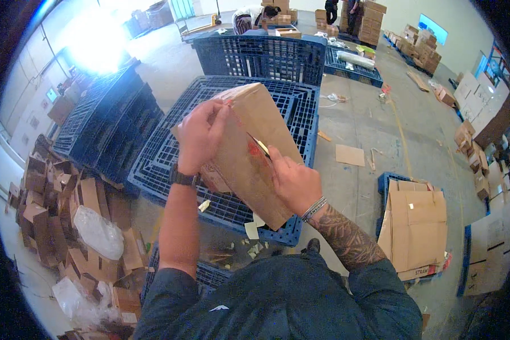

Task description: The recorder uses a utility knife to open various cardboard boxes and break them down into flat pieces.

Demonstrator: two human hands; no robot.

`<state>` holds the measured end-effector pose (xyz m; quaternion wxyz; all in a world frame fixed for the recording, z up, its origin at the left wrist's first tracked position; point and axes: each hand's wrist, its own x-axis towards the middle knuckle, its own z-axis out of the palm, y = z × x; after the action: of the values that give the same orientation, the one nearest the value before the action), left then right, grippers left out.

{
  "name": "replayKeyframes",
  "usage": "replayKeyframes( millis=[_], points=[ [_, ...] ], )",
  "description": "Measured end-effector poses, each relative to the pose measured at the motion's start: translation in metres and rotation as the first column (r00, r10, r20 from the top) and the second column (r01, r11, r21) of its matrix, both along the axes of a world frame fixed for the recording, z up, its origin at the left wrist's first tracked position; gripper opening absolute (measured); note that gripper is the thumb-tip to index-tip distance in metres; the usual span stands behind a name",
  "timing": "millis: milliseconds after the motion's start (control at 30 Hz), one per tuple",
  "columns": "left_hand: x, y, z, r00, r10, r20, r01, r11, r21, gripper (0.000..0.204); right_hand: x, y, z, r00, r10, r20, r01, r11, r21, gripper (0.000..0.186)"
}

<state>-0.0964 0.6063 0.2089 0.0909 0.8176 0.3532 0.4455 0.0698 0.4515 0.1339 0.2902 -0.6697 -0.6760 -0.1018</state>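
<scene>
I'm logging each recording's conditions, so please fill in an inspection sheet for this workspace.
Surface: blue grid-topped pallet.
Job's things: brown cardboard box, tilted over the pallet; slim yellow and dark tool, apparently a cutter, against it.
Clutter: pale scraps on the pallet; heaped cartons and clear plastic wrap at left.
Hands: left hand curled at the box's upper edge, grip unclear; right hand holds the tool.
Cables: whitish tangle on the floor, cord or strapping unclear.
Surroundings: stacked blue pallets at left, flattened cardboard at right, a bent-over person beyond.
</scene>
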Motion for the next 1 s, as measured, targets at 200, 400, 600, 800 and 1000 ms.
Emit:
replayKeyframes(
  millis=[200, 400, 600, 800, 1000],
  points=[
    [-0.009, 0.021, 0.0, 0.997, 0.082, 0.009, -0.082, 0.994, -0.07, 0.031, 0.003, -0.016, -0.017, 0.998, -0.023, 0.058, 0.032, 0.989, -0.142, 0.047],
    [-0.017, 0.065, 0.004, 0.995, 0.097, -0.015, -0.098, 0.973, -0.207, 0.036, 0.011, -0.031, -0.053, 0.998, -0.057, 0.036, 0.06, 0.992, -0.107, 0.04],
    [-0.045, 0.125, 0.003, 1.0, -0.002, -0.011, 0.0, 0.978, -0.208, 0.04, 0.016, -0.066, -0.078, 0.994, -0.072, 0.087, 0.095, 0.947, -0.306, 0.042],
    [-0.056, 0.157, 0.007, 0.994, 0.086, -0.061, -0.094, 0.984, -0.152, 0.042, 0.019, -0.099, -0.104, 0.989, -0.143, 0.044, 0.147, 0.864, -0.482, 0.036],
    [-0.065, 0.174, 0.002, 0.999, -0.02, 0.035, 0.027, 0.977, -0.212, 0.034, 0.019, -0.083, -0.158, 0.229, -0.09, -0.969, -0.059, 0.993, -0.106, 0.022]
  ],
)
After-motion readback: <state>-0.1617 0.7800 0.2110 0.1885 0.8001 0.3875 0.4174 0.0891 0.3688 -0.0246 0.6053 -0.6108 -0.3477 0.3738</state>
